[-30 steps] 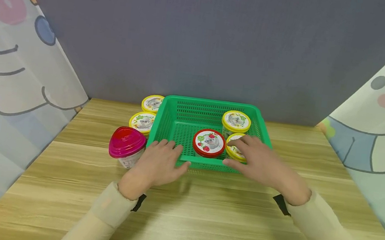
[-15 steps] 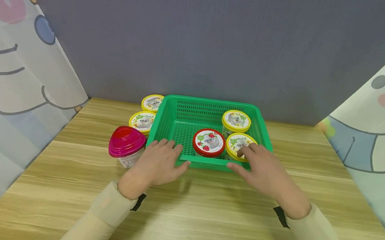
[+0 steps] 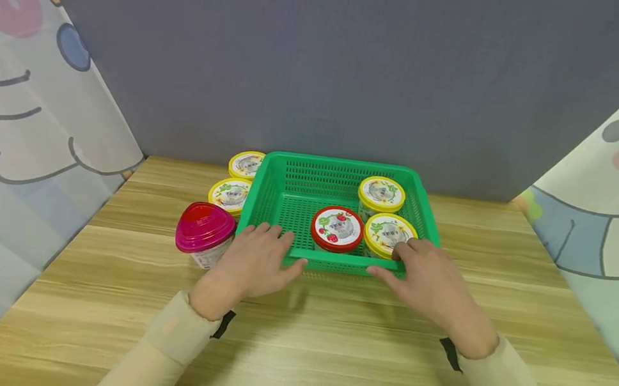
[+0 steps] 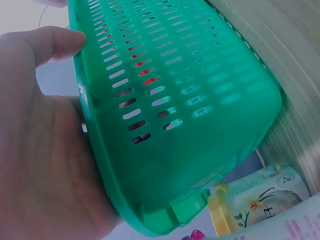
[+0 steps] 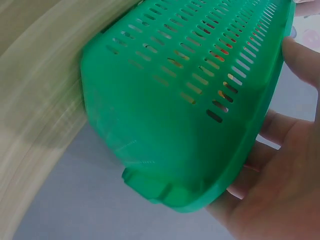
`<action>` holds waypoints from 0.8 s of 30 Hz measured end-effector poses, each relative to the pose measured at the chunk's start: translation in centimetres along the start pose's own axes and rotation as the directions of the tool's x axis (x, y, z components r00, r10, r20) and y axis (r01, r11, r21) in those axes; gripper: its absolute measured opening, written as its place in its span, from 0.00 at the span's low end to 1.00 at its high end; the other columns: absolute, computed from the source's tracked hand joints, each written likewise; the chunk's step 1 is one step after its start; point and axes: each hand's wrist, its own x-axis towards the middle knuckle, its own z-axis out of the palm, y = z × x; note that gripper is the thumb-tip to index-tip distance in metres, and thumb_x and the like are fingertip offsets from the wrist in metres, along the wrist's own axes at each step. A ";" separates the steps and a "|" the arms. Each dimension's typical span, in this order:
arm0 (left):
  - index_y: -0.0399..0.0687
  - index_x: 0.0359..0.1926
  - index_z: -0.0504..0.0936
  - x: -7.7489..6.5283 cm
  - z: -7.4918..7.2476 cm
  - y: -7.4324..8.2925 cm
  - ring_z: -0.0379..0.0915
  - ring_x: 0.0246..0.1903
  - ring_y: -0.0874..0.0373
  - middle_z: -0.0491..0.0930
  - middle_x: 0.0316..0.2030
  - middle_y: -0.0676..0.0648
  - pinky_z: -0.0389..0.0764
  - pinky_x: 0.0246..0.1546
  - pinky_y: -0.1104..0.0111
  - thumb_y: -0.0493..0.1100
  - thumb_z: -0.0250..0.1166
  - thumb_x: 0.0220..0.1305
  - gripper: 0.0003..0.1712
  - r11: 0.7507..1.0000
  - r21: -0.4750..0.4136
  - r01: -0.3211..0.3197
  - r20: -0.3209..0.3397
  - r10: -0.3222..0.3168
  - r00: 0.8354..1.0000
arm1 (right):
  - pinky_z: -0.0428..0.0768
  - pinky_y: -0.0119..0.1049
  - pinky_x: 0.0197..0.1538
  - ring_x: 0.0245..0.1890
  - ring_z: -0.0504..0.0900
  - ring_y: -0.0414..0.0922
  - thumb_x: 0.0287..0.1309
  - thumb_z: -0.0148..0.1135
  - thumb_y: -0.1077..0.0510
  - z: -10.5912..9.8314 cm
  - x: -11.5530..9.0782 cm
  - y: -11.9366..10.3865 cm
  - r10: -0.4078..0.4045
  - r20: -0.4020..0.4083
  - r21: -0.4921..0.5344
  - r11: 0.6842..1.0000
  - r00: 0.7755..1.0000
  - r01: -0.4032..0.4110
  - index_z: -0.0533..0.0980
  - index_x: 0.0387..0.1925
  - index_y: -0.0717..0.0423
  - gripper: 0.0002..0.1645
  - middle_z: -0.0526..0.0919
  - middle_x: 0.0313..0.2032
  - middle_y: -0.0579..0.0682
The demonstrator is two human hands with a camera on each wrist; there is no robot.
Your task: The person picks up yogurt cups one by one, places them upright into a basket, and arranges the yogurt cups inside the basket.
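A green plastic basket stands on the table, its near rim between both hands. My left hand grips that rim near the left corner, fingers over it and thumb on the front; the left wrist view shows the thumb against the basket wall. At the right corner my right hand holds the rim likewise, with fingers behind it in the right wrist view. Inside, toward the right, sit a red-lidded tub, a yellow-lidded tub beside it and another yellow-lidded tub farther back.
Left of the basket stands a tub with a magenta lid, close to my left hand. Behind it are two yellow-lidded tubs, one nearer and one farther. A grey panel rises along the table's back edge.
My right hand has drawn back from over the front yellow-lidded tub to the basket's near right corner and now grips the rim. The left hand and basket stay in place.
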 end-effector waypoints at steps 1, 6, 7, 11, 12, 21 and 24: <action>0.47 0.49 0.76 0.0 0.0 0.0 0.70 0.39 0.52 0.76 0.38 0.49 0.72 0.43 0.58 0.66 0.45 0.64 0.31 1.000 -0.001 0.001 0.000 -0.001 1.000 | 0.74 0.47 0.37 0.34 0.73 0.47 0.52 0.58 0.28 0.1 0.0 0.0 -0.001 -0.006 -0.006 1.000 1.000 0.001 0.75 0.29 0.54 0.32 0.74 0.28 0.46; 0.48 0.47 0.76 -0.1 0.0 -0.1 0.70 0.38 0.53 0.76 0.37 0.49 0.73 0.42 0.58 0.66 0.45 0.64 0.30 1.000 0.000 0.004 -0.008 -0.004 1.000 | 0.74 0.48 0.35 0.33 0.74 0.49 0.51 0.57 0.27 0.5 0.1 0.0 -0.015 -0.030 -0.039 0.999 0.999 0.014 0.74 0.27 0.54 0.33 0.74 0.27 0.46; 0.48 0.47 0.76 -0.1 0.0 -0.1 0.70 0.38 0.53 0.75 0.36 0.50 0.73 0.41 0.58 0.66 0.46 0.64 0.30 1.000 0.001 0.004 -0.010 -0.004 1.000 | 0.73 0.48 0.34 0.33 0.74 0.49 0.51 0.57 0.27 0.6 0.1 0.0 -0.017 -0.033 -0.044 0.999 0.999 0.015 0.74 0.27 0.54 0.33 0.74 0.27 0.46; 0.48 0.45 0.76 -0.2 0.0 -0.2 0.70 0.37 0.53 0.75 0.35 0.50 0.73 0.41 0.59 0.66 0.46 0.64 0.29 1.000 0.002 -0.002 -0.016 0.002 1.000 | 0.73 0.48 0.35 0.33 0.75 0.51 0.52 0.57 0.27 0.8 0.0 -0.1 -0.012 -0.030 -0.055 0.998 0.999 0.010 0.75 0.28 0.54 0.34 0.75 0.28 0.47; 0.48 0.45 0.76 -0.3 0.0 -0.2 0.71 0.37 0.53 0.75 0.35 0.50 0.73 0.41 0.59 0.66 0.46 0.64 0.29 1.000 0.002 -0.003 -0.018 0.003 1.000 | 0.73 0.48 0.35 0.32 0.74 0.51 0.52 0.57 0.27 0.8 0.0 -0.1 -0.009 -0.031 -0.057 0.998 0.999 0.008 0.75 0.28 0.54 0.34 0.75 0.28 0.47; 0.48 0.44 0.77 -0.1 0.0 -0.2 0.72 0.38 0.53 0.76 0.35 0.50 0.73 0.41 0.59 0.66 0.47 0.64 0.28 1.000 0.000 -0.010 -0.029 0.010 1.000 | 0.73 0.49 0.34 0.32 0.74 0.51 0.51 0.58 0.28 0.9 -0.1 0.0 -0.007 -0.049 -0.059 0.998 0.999 0.004 0.75 0.27 0.55 0.33 0.74 0.27 0.47; 0.48 0.43 0.76 0.0 0.0 -0.1 0.72 0.38 0.53 0.76 0.35 0.50 0.73 0.41 0.59 0.66 0.47 0.64 0.28 1.000 0.002 -0.011 -0.029 0.011 1.000 | 0.73 0.49 0.35 0.32 0.74 0.51 0.51 0.58 0.28 0.9 -0.1 0.1 -0.002 -0.049 -0.058 0.998 0.999 -0.001 0.74 0.27 0.55 0.33 0.74 0.27 0.47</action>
